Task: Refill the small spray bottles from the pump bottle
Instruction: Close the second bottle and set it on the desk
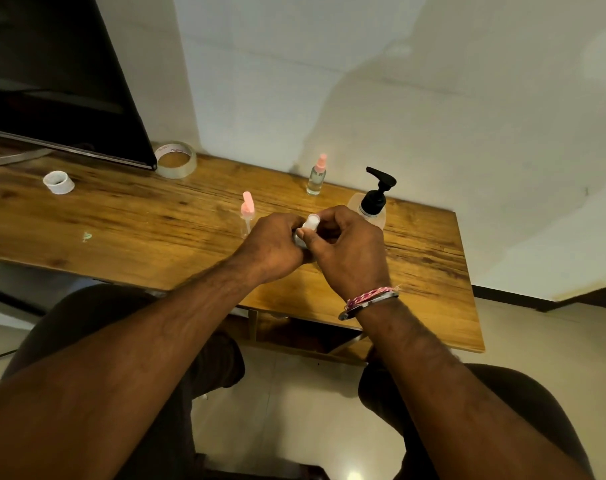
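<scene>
Both hands, left hand (pixel 273 247) and right hand (pixel 346 247), grip a small white bottle (pixel 310 225) near the pump bottle (pixel 372 209); twisting hard could spill it.

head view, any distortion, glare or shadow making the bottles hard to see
Head view: wide-angle bending tilts the table and wall; soft shadow falls on the wall behind the pump bottle; floor glare at the bottom edge; the white bottle is mostly hidden by the left hand and right hand.
</scene>
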A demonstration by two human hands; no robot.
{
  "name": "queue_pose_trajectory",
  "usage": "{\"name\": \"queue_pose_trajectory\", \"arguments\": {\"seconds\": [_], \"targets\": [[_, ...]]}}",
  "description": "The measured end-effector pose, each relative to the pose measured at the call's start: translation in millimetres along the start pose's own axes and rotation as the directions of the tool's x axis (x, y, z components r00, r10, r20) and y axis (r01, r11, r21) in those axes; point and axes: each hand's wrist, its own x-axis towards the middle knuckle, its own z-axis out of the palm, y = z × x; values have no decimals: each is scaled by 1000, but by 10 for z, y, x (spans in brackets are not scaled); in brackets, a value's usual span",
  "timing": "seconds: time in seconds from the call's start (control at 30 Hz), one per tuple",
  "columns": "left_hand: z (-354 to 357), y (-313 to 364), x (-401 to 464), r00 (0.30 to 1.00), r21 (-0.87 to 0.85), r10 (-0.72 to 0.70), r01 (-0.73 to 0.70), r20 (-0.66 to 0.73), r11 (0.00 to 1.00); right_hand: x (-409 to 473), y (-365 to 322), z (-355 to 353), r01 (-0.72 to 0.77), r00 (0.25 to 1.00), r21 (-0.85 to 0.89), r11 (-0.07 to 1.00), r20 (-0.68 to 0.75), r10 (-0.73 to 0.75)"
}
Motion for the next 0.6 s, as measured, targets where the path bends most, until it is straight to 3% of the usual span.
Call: {"name": "queue_pose_trajectory", "arguments": {"seconds": [0.3,0.6], "targets": [[-43,86,-30,1000,19,23,-23,-6,1000,-24,-78,11,6,997,-90,996,-72,-12],[-88,169,-88,996,19,63,-64,63,998,-58,-24,-134,97,993,-22,995,68,-96]]}}
